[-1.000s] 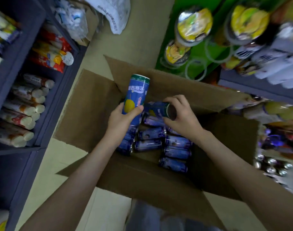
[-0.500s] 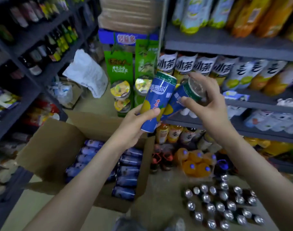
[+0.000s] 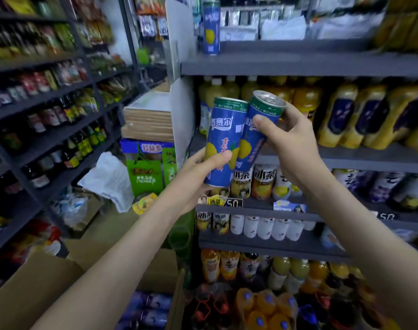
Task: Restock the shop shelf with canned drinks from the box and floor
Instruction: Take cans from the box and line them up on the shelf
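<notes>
Shelves (image 3: 360,160) full of drinks stand just behind both hands. The left hand (image 3: 198,173) is wrapped round the bottom half of a blue can (image 3: 223,136) with a yellow fruit on it, thumb across the front. That can stands nearly straight up. The right hand (image 3: 292,144) grips a second blue can (image 3: 256,132) near its top, thumb on the front and fingers behind. This one leans to the right, so its silver lid with the pull tab shows. The two cans touch side by side, between the hands.

High above the grip, on the top shelf (image 3: 298,64), a third can (image 3: 211,27) of the same kind stands alone at the left end. Behind the right hand are big yellow bottles (image 3: 346,115). Under both hands are rows of tea bottles (image 3: 262,182). Far below the left arm is the cardboard box (image 3: 36,294), open, with more blue cans (image 3: 148,308) lying on their sides inside. A white bag (image 3: 108,179) lies left of the left hand, lower down.
</notes>
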A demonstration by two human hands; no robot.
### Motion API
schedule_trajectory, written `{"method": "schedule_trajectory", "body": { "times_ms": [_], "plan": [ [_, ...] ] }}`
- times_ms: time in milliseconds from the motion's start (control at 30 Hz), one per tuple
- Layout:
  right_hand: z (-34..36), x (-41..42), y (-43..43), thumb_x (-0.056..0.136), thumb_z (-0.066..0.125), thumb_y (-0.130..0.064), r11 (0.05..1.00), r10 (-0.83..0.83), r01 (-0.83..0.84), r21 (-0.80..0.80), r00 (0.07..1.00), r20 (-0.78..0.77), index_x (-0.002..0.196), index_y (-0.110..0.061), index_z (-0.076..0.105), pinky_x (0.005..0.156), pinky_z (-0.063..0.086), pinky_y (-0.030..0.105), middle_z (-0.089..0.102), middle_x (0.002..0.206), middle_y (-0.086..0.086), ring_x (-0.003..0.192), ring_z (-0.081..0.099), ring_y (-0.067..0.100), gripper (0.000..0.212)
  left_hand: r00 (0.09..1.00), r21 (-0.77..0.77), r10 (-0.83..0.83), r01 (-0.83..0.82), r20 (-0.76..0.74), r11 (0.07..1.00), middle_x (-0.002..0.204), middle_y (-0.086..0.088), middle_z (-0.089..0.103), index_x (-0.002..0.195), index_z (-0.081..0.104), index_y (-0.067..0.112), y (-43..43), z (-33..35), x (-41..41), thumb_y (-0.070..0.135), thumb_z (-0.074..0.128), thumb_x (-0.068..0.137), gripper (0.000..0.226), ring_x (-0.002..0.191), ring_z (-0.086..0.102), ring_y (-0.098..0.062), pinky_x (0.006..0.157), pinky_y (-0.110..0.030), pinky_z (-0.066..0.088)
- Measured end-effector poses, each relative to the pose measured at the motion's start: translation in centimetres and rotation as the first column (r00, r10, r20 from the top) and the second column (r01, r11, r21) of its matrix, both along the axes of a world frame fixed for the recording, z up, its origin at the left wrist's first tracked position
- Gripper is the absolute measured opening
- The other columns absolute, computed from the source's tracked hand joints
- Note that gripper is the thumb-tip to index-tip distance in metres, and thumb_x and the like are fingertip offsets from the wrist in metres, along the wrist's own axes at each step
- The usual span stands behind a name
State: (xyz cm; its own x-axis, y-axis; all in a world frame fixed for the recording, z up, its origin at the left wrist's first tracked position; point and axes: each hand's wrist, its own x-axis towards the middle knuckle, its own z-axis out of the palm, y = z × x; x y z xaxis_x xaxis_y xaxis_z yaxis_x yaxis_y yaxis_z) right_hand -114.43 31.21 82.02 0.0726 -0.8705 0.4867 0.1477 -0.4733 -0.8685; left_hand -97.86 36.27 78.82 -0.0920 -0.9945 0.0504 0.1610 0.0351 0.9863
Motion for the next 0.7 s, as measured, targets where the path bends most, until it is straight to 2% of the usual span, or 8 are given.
{"method": "schedule_trajectory", "body": {
  "times_ms": [133,233,333,500,567,700],
  "plan": [
    [5.0,-0.1,-3.5,0.080,0.068,-0.018,0.998,0.019,-0.018,-0.066,1.000,0.023,0.111,-0.007,0.061,0.088,0.053,0.045,0.070,0.100,0.002,0.098,0.065,0.023,0.034,0.999,-0.148,0.026,-0.020,0.039,0.989,0.096,0.008,0.073,0.108,0.063,0.023,-3.2,4.0,1.2,0.031,0.066,0.066,0.043,0.089,0.068,-0.006,0.073,-0.021,0.052],
    [9.2,0.1,-7.0,0.085,0.067,-0.014,0.992,0.067,-0.066,-0.110,0.998,-0.003,0.106,-0.008,0.061,0.085,0.054,0.038,0.068,0.098,0.003,0.094,0.064,0.021,0.022,0.997,-0.230,0.074,-0.065,0.030,0.971,0.090,0.008,0.073,0.102,0.065,0.021,-6.7,7.1,3.3,0.025,0.064,0.069,0.033,0.083,0.068,-0.006,0.067,-0.017,0.053],
    [13.1,1.3,-11.3,0.088,0.064,-0.015,0.988,0.073,-0.077,-0.136,0.997,-0.039,0.098,-0.010,0.061,0.078,0.056,0.034,0.066,0.092,0.002,0.085,0.066,0.016,0.012,0.986,-0.284,0.160,-0.141,0.047,0.948,0.093,0.005,0.073,0.096,0.066,0.015,-10.8,9.8,5.8,0.029,0.070,0.064,0.035,0.092,0.067,-0.014,0.082,-0.028,0.054],
    [17.0,5.6,-19.9,0.085,0.068,-0.011,0.994,0.031,-0.038,-0.103,0.997,-0.072,0.087,-0.011,0.058,0.064,0.052,0.027,0.065,0.074,-0.004,0.068,0.065,0.008,0.010,0.957,-0.369,0.261,-0.197,0.130,0.908,0.103,-0.001,0.073,0.105,0.066,0.010,-16.9,14.3,10.0,0.036,0.077,0.055,0.058,0.099,0.068,-0.019,0.086,-0.033,0.052],
    [17.7,7.3,-22.9,0.084,0.069,-0.010,0.997,0.019,-0.026,-0.075,0.996,-0.090,0.087,-0.013,0.055,0.066,0.050,0.027,0.062,0.076,-0.004,0.069,0.063,0.008,0.015,0.952,-0.386,0.273,-0.202,0.137,0.900,0.105,-0.008,0.072,0.108,0.066,0.008,-18.9,15.8,11.4,0.035,0.078,0.054,0.061,0.100,0.067,-0.024,0.090,-0.038,0.052],
    [17.9,10.1,-27.8,0.082,0.071,-0.010,0.999,0.011,-0.016,-0.029,0.986,-0.165,0.097,-0.017,0.046,0.075,0.051,0.029,0.058,0.084,-0.003,0.079,0.060,0.012,0.030,0.945,-0.404,0.306,-0.235,0.120,0.884,0.103,-0.009,0.072,0.104,0.068,0.008,-22.2,17.4,13.2,0.031,0.078,0.053,0.056,0.100,0.067,-0.027,0.094,-0.040,0.051]
  ]
}}
